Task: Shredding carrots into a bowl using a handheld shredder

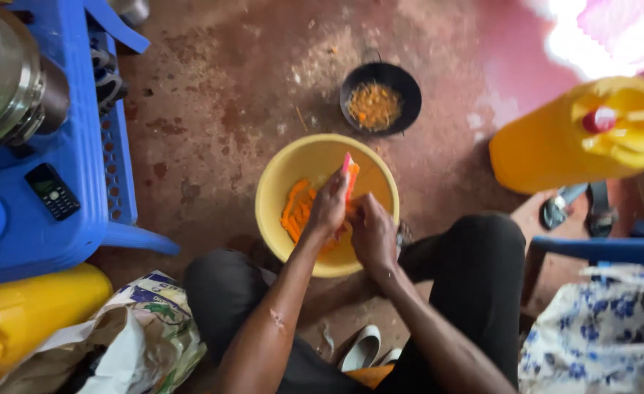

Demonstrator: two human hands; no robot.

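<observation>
A: Head view. What are the hands doing?

B: Both are working together over the yellow bowl (278, 191). Left hand (328, 206) is closing around a pink-handled peeler (347, 175), blade end hidden by the fingers. Right hand (372, 232) is gripping a carrot (353, 211), mostly covered; only a sliver of orange is showing between the two hands.

A: Progress?

B: Judging from the bowl, well underway. Orange carrot strips (296, 211) are piling up just under the left hand. Beyond the hands, a black pan (380, 97) is sitting on the floor with finer orange shreds in it. How much carrot is left in the grip, can't tell.

A: Surroundings?

B: Left of the hands: blue plastic stool (52, 219) carrying a phone (52, 191) and a metal pot (12, 80). Right, well apart: yellow jerrycan (556, 146). Another yellow container (33, 306) is lying near the left elbow side, beside a crumpled bag (143, 335).
</observation>
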